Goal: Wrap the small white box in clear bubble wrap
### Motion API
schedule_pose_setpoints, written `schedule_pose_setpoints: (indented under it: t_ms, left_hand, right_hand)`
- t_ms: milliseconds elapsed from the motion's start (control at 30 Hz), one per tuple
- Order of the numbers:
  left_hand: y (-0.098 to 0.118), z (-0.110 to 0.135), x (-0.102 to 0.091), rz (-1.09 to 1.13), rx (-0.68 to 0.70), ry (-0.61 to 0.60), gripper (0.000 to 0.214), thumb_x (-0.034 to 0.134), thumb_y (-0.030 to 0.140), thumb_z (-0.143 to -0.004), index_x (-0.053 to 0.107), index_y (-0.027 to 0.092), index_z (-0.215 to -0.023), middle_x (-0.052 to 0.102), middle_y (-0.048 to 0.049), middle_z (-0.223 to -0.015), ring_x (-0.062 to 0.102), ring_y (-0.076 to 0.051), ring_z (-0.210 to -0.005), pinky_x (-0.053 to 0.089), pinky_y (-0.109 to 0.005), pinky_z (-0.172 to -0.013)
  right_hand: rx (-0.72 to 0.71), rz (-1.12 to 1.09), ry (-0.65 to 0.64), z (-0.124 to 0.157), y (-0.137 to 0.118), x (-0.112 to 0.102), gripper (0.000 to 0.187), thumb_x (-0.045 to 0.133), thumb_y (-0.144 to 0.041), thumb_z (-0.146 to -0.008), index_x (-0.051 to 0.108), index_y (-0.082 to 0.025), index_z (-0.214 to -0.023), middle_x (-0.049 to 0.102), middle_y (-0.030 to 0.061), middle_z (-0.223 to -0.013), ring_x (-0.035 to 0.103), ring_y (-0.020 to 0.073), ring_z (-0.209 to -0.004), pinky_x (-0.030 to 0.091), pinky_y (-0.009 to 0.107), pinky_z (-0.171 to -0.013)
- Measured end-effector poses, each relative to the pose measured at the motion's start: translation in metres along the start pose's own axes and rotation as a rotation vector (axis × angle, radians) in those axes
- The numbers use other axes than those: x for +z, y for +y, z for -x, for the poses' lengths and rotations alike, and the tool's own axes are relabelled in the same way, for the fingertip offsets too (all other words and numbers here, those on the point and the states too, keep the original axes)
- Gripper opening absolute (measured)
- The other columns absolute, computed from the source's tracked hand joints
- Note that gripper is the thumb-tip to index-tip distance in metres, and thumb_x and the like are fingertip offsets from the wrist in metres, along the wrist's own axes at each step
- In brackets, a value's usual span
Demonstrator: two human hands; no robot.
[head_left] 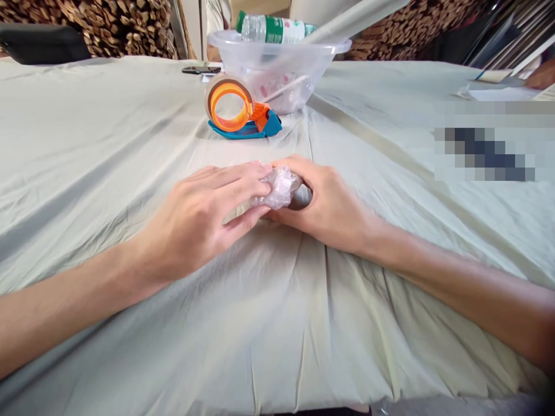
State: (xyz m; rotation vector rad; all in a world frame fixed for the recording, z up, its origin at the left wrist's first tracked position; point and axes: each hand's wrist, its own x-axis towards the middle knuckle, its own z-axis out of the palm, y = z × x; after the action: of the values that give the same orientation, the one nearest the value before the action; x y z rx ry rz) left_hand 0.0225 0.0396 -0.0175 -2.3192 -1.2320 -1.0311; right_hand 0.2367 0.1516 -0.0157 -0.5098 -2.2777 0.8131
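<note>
A small bundle of clear, crinkled bubble wrap (pixel 280 188) is held between my two hands, just above the cloth. My left hand (pixel 203 208) closes on its left side, fingers along the top and thumb below. From the right, my right hand (pixel 329 202) curves around it with thumb and fingers gripping its far side. Whatever the wrap may contain cannot be made out. Beyond the hands stands a tape dispenser (pixel 266 124), blue and orange, with a roll of clear tape (pixel 211 95) on it.
A clear plastic basin (pixel 323 63) stands behind the dispenser, a green-labelled bottle (pixel 273 29) lying across its top. A phone (pixel 200 70) lies left of the basin. Wrinkled pale cloth (pixel 243 335) covers the table. Papers (pixel 489 94) lie at the right, and a black case (pixel 43 43) at the far left.
</note>
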Motion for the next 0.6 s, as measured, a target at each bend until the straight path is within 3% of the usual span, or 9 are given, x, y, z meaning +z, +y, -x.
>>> schedule_pose_setpoints:
  t_ms: [67, 133, 267, 433, 600]
  left_hand:
    - [-0.001, -0.002, -0.001, 0.018, -0.026, -0.006, 0.016, 0.074, 0.019, -0.108, 0.078, 0.020, -0.123, 0.083, -0.0078, -0.142, 0.083, -0.024, -0.131, 0.070, -0.034, -0.112]
    - [-0.001, -0.003, -0.002, 0.038, -0.057, -0.011, 0.016, 0.073, 0.022, -0.109, 0.080, 0.022, -0.124, 0.080, -0.0095, -0.147, 0.082, -0.024, -0.132, 0.070, -0.036, -0.114]
    - [-0.002, 0.000, -0.001, 0.013, -0.060, 0.006, 0.014, 0.069, 0.028, -0.110, 0.080, 0.029, -0.117, 0.075, -0.0053, -0.155, 0.080, -0.023, -0.133, 0.072, -0.040, -0.111]
    - [0.000, 0.001, -0.001, 0.120, -0.118, -0.058, 0.012, 0.067, 0.030, -0.112, 0.076, 0.029, -0.121, 0.074, -0.0056, -0.157, 0.076, -0.024, -0.142, 0.069, -0.041, -0.117]
    - [0.003, -0.006, 0.001, 0.439, -0.350, -0.078, 0.019, 0.068, 0.035, -0.113, 0.069, 0.025, -0.098, 0.083, -0.0042, -0.137, 0.073, -0.024, -0.148, 0.068, -0.036, -0.118]
  right_hand:
    - [0.006, 0.027, -0.045, 0.001, -0.002, -0.003, 0.042, 0.084, -0.041, -0.092, 0.073, -0.019, -0.127, 0.078, 0.0091, -0.126, 0.073, 0.0256, -0.104, 0.058, 0.041, -0.095]
    - [0.048, -0.014, -0.124, 0.003, -0.005, -0.008, 0.042, 0.078, -0.051, -0.099, 0.072, -0.021, -0.128, 0.077, 0.0073, -0.124, 0.071, 0.0246, -0.101, 0.057, 0.039, -0.090]
    - [0.112, -0.149, -0.116, 0.003, -0.007, -0.011, 0.055, 0.056, -0.076, -0.111, 0.072, -0.023, -0.103, 0.075, 0.0042, -0.105, 0.067, 0.0228, -0.094, 0.053, 0.037, -0.084]
    - [0.101, -0.110, -0.034, 0.000, -0.005, -0.003, 0.035, 0.057, -0.053, -0.115, 0.072, -0.023, -0.106, 0.076, 0.0040, -0.105, 0.065, 0.0230, -0.096, 0.052, 0.038, -0.088]
    - [0.092, -0.076, -0.031, 0.000, -0.005, 0.003, 0.034, 0.045, -0.043, -0.117, 0.063, -0.022, -0.097, 0.072, 0.0048, -0.103, 0.063, 0.0217, -0.096, 0.050, 0.037, -0.087]
